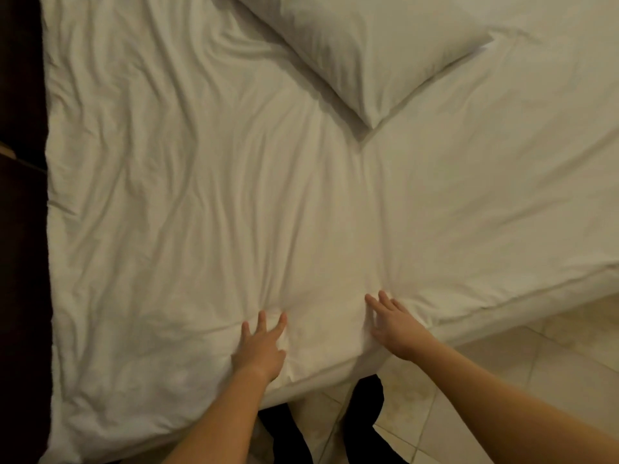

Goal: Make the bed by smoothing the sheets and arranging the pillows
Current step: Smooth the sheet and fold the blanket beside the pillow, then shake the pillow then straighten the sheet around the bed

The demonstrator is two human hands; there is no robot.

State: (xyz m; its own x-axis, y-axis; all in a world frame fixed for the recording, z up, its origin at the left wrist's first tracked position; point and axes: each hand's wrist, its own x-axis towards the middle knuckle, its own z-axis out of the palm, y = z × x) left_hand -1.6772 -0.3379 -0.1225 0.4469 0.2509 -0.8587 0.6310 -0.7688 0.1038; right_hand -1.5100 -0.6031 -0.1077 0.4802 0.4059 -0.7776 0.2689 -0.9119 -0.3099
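The white sheet (201, 195) covers the whole bed and spreads out ahead of both hands. It is creased almost everywhere. The long folds run away from the hands toward the far side, and they are deepest ahead and outward of the left hand. Ahead and outward of the right hand the cloth is much flatter.

The pillow (368, 51) lies well ahead of the hands and skewed on the bed. Its long axis runs diagonally, and one corner points back toward the gap between the hands. It is somewhat closer to the right hand, so that hand looks better placed to reach for it and square it up.

The left hand (261, 346) rests palm down on the sheet near the bed's near edge. Its fingers are spread and straight, pressing the cloth and gripping nothing. The right hand (392, 326) lies just beside it, apart from it, also flat with fingers extended and nothing held; small puckers fan out from its fingertips.

Smoothing appears to be the step in hand. The next stroke would probably push forward along the folds, mostly on the left hand's side.
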